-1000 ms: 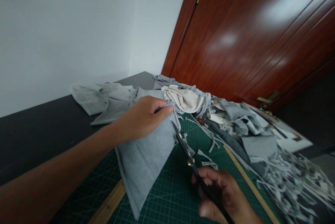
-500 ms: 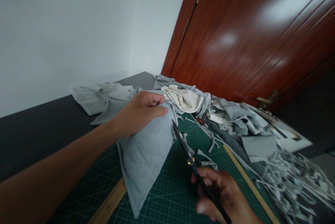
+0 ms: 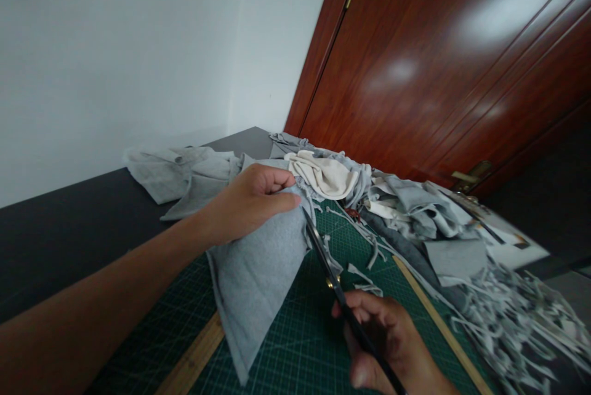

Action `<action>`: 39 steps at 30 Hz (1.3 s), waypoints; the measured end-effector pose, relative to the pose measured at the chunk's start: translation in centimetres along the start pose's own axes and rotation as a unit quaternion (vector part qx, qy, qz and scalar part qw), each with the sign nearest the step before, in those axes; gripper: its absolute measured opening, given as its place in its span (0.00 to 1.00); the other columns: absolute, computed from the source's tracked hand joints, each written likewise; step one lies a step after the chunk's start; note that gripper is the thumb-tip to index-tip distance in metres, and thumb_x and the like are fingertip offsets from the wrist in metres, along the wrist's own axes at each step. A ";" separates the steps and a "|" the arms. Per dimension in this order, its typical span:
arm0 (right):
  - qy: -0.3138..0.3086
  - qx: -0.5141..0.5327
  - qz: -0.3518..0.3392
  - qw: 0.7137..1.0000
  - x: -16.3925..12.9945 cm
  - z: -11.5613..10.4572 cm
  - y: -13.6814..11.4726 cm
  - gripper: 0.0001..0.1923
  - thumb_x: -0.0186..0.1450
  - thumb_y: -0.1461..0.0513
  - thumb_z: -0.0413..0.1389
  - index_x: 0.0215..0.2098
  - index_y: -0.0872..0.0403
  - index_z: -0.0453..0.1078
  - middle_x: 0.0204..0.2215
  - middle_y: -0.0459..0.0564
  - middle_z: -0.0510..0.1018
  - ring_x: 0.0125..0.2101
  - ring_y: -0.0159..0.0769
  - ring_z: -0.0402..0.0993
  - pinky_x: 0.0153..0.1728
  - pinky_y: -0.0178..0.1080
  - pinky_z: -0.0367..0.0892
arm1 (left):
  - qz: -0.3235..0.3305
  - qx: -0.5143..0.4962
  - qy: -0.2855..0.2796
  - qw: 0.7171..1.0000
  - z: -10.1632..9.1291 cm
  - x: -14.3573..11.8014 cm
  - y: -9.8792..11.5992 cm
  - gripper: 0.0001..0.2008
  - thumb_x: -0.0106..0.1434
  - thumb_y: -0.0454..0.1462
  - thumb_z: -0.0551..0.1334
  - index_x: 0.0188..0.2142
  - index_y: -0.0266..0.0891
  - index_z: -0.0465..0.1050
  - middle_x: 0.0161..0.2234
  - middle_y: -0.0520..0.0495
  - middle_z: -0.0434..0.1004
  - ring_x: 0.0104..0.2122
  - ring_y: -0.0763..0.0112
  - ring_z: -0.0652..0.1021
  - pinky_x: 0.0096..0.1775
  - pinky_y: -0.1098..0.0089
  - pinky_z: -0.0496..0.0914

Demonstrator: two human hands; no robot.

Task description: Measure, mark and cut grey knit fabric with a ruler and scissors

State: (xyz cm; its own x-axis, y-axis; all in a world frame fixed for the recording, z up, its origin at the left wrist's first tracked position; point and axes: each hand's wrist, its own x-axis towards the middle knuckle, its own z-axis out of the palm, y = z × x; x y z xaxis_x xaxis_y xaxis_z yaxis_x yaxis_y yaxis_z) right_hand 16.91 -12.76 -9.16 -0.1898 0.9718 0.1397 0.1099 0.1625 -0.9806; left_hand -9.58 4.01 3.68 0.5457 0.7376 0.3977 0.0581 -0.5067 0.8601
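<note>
A piece of grey fabric [image 3: 258,281] hangs from my left hand [image 3: 261,201], pinched at its upper edge between thumb and fingers. It tapers to a point low over the green cutting mat [image 3: 295,352]. My right hand [image 3: 385,336] is wrapped round the handles of black scissors [image 3: 330,275] with a brass-coloured pivot. The blade tips meet the right edge of the fabric, just below my left thumb. Whether the blades are parted there is hard to see. Grey offcuts [image 3: 364,281] lie on the mat right of the scissors.
Wooden rulers lie on the mat, one at the lower left [image 3: 194,355] and one at the right [image 3: 438,321]. A heap of thin grey strips [image 3: 512,321] is at the far right. Cream fabric [image 3: 327,176] and grey pieces [image 3: 184,167] lie behind my hands. A brown door [image 3: 429,63] stands beyond.
Both hands keep their grips. My left hand has shifted slightly right with the fabric's top edge. My right hand and the scissors have moved slightly left and up.
</note>
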 end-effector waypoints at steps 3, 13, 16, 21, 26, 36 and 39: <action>0.002 -0.011 -0.005 1.000 0.3 0.2 -0.1 0.40 0.45 0.41 0.82 0.48 0.51 0.79 0.19 0.34 0.65 0.18 0.25 0.52 0.20 0.33 0.47 | -0.001 -0.007 -0.002 1.000 0.0 0.0 0.1 0.16 0.61 0.42 0.63 0.23 0.43 0.59 0.21 0.58 0.58 0.22 0.75 0.63 0.24 0.74 0.54; -0.015 -0.031 0.000 0.999 0.7 0.2 -0.9 0.32 0.54 0.39 0.76 0.44 0.52 0.79 0.18 0.35 0.64 0.18 0.24 0.50 0.19 0.33 0.42 | -0.001 -0.014 -0.011 1.000 0.0 0.0 0.1 0.16 0.61 0.42 0.63 0.23 0.43 0.58 0.20 0.59 0.56 0.21 0.77 0.61 0.23 0.74 0.52; -0.015 -0.033 -0.011 0.999 0.7 0.2 -0.7 0.31 0.55 0.40 0.76 0.43 0.52 0.79 0.18 0.35 0.64 0.18 0.24 0.50 0.19 0.32 0.42 | 0.000 -0.008 -0.010 1.000 0.0 0.1 0.0 0.16 0.61 0.42 0.63 0.23 0.43 0.58 0.21 0.59 0.56 0.21 0.77 0.61 0.23 0.74 0.52; -0.022 -0.027 0.000 0.999 0.5 0.2 -0.2 0.29 0.58 0.42 0.76 0.45 0.52 0.79 0.17 0.36 0.66 0.16 0.24 0.52 0.17 0.32 0.41 | -0.004 -0.019 -0.011 1.000 0.0 0.0 0.0 0.16 0.61 0.41 0.64 0.22 0.42 0.60 0.20 0.58 0.59 0.21 0.77 0.63 0.22 0.75 0.53; -0.017 -0.031 -0.033 0.999 0.6 0.1 0.4 0.24 0.60 0.47 0.76 0.45 0.51 0.78 0.17 0.35 0.65 0.14 0.24 0.52 0.15 0.31 0.42 | -0.033 -0.115 -0.013 0.993 -0.1 -0.3 0.2 0.10 0.57 0.39 0.67 0.24 0.41 0.67 0.21 0.56 0.70 0.21 0.76 0.68 0.22 0.75 0.59; -0.009 0.001 -0.033 0.999 0.5 0.2 0.4 0.23 0.59 0.49 0.77 0.46 0.49 0.79 0.17 0.34 0.64 0.14 0.22 0.54 0.13 0.28 0.43 | -0.104 -0.239 -0.017 0.965 -0.1 -0.1 -0.2 0.12 0.48 0.34 0.75 0.30 0.38 0.74 0.27 0.51 0.83 0.23 0.73 0.78 0.26 0.75 0.68; -0.012 0.016 -0.033 0.999 0.4 0.3 0.3 0.25 0.58 0.46 0.77 0.46 0.49 0.79 0.16 0.34 0.63 0.14 0.23 0.52 0.14 0.29 0.42 | -0.112 -0.243 -0.019 0.963 -0.1 -0.1 -0.1 0.11 0.48 0.35 0.74 0.29 0.38 0.75 0.25 0.51 0.83 0.22 0.74 0.78 0.25 0.75 0.67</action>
State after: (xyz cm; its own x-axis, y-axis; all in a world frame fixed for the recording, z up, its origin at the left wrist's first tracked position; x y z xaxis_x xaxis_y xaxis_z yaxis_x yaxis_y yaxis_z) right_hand 16.60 -12.35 -9.44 -0.2199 0.9543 0.2021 0.0654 0.2211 -0.9730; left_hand -9.74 4.01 3.59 0.5952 0.7829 0.1809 -0.2159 -0.0609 0.9745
